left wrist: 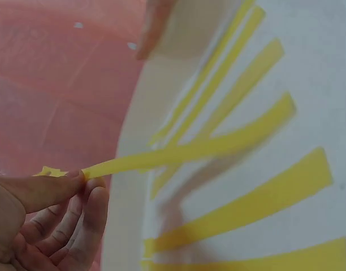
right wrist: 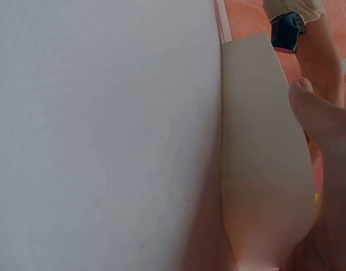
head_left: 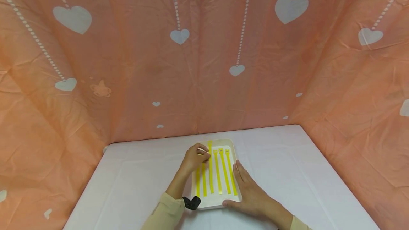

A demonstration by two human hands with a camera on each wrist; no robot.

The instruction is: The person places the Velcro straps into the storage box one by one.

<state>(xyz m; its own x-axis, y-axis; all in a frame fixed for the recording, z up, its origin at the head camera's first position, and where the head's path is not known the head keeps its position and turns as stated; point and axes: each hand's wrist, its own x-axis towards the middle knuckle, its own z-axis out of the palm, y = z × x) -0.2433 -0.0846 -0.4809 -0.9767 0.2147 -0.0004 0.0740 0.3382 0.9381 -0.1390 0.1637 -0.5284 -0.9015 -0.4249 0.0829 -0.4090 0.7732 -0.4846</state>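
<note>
A white tray (head_left: 210, 204) holds several yellow cable ties (head_left: 224, 169), laid lengthwise side by side with their slotted heads at the far end. My left hand (head_left: 194, 158) pinches one yellow cable tie (left wrist: 178, 153) near its head between thumb and fingertips. In the left wrist view that tie is raised at the head, its strip slanting down over the tray floor. My right hand (head_left: 252, 193) rests against the tray's right side, fingers straight and thumb at the near corner. The right wrist view shows the tray's outer wall (right wrist: 263, 141) beside the thumb.
The tray stands on a white-covered table (head_left: 143, 173). Pink-orange cloth with white hearts (head_left: 204, 91) hangs behind the table and on both sides. A black band (head_left: 191, 203) is at my left wrist, over the tray's near left corner.
</note>
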